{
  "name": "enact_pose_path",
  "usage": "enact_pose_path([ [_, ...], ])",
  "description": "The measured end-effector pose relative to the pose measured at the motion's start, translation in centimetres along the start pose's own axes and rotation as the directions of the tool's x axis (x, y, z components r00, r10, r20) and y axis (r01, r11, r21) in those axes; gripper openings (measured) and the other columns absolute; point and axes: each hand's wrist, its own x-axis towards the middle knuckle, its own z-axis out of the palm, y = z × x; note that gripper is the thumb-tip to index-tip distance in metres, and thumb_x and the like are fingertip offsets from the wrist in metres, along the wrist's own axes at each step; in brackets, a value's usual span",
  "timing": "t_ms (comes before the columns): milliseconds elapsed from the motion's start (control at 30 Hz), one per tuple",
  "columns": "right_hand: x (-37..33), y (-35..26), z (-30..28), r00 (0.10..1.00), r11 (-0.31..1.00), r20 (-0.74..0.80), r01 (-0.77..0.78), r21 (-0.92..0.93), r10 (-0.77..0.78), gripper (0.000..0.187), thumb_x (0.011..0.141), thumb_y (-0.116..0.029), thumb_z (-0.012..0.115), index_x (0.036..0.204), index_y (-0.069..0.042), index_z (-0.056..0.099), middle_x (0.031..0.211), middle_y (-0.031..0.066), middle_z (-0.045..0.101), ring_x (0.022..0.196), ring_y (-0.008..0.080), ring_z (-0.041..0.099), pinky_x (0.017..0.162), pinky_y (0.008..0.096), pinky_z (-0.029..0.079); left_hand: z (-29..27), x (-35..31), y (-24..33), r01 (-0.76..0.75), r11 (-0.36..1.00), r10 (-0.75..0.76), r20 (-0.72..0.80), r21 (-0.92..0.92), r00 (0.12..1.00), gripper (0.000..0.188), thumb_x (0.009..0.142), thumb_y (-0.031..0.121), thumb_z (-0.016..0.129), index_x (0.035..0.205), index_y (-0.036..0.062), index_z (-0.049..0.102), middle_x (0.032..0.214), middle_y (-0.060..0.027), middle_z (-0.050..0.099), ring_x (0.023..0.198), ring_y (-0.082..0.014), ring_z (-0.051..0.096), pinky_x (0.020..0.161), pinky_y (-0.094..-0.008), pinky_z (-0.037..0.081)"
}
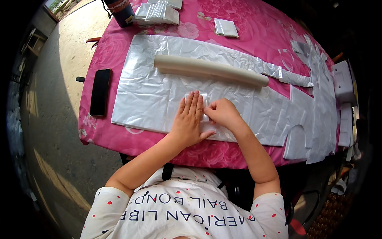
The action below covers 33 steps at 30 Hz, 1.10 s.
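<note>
My left hand (188, 119) lies flat, fingers together, pressing on a small folded white plastic bag (203, 104) in the middle of the table. My right hand (221, 113) pinches the right edge of that folded bag with curled fingers. Both rest on a large silvery-white plastic sheet (147, 95) spread over a pink floral tablecloth (254, 28). A long beige cardboard roll (211, 69) lies across the sheet just beyond my hands.
A black phone (100, 92) lies at the table's left edge. Folded white bags sit at the far side, a stack (157, 14) and a single one (226, 28), beside a dark cup (120, 12). More cut plastic sheets (318, 103) hang at the right.
</note>
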Motion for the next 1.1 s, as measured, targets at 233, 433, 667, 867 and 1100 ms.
enact_pose_path([
  [233, -3.7, -0.3, 0.2, 0.944, 0.839, -0.206, 0.113, -0.533, -0.258, 0.029, 0.067, -0.024, 0.072, 0.087, -0.005, 0.061, 0.086, 0.0106, 0.062, 0.084, 0.0262, 0.06, 0.07, 0.0354, 0.049, 0.3, -0.3, -0.4, -0.014, 0.999, 0.009, -0.125, -0.041, 0.992, 0.105, 0.075, 0.064, 0.052, 0.14, -0.007, 0.009, 0.145, -0.0282, 0.012, 0.138, -0.039, 0.007, 0.11, -0.0489, 0.003],
  [433, -1.5, -0.3, 2.1, 0.632, 0.582, -0.176, 0.521, -0.624, -0.754, 0.047, 0.076, -0.029, 0.066, 0.112, -0.001, 0.054, 0.115, 0.0153, 0.053, 0.111, 0.0303, 0.048, 0.094, 0.0406, 0.039, -4.4, -5.5, -0.6, 0.018, 0.752, -0.15, -0.144, -0.659, 0.978, 0.064, 0.081, 0.023, 0.063, 0.133, -0.0009, 0.036, 0.138, -0.0229, 0.035, 0.129, -0.032, 0.034, 0.105, -0.0405, 0.028],
  [667, -0.6, -0.7, 8.3, 0.632, 0.583, -0.089, 0.64, -0.5, -0.77, 0.068, 0.085, -0.043, 0.052, 0.136, -0.002, 0.034, 0.143, 0.0202, 0.027, 0.134, 0.0325, 0.024, 0.109, 0.0444, 0.018, -4.7, -16.2, -1.6, 0.638, -0.24, -0.309, 0.681, -0.732, 0.665, 0.026, 0.09, 0.01, 0.055, 0.112, -0.0034, 0.056, 0.11, -0.013, 0.062, 0.103, -0.0169, 0.059, 0.087, -0.0266, 0.047],
  [867, -6.1, -0.7, 14.9, 0.596, 0.572, 0.047, 0.787, -0.231, -0.801, 0.067, 0.088, -0.042, 0.048, 0.139, -0.004, 0.029, 0.145, 0.018, 0.025, 0.136, 0.0327, 0.021, 0.109, 0.0456, 0.014, -2.8, -19.7, -1.1, 0.423, -0.607, -0.477, 0.734, -0.673, 0.483, 0.021, 0.089, 0.013, 0.058, 0.103, -0.0017, 0.06, 0.1, -0.0123, 0.064, 0.091, -0.017, 0.062, 0.073, -0.0227, 0.05],
  [1100, -6.9, -1.2, 13.4, 0.416, 0.38, 0.179, 0.902, -0.204, -0.892, 0.058, 0.085, -0.024, 0.052, 0.137, -0.006, 0.034, 0.143, 0.0138, 0.031, 0.135, 0.0292, 0.023, 0.109, 0.0466, 0.014, -4.4, -18.9, -0.8, 0.636, -0.139, -0.59, 0.58, -0.759, 0.562, 0.017, 0.087, 0.01, 0.061, 0.094, -0.0041, 0.064, 0.086, -0.009, 0.066, 0.072, -0.0118, 0.063, 0.063, -0.022, 0.054],
])
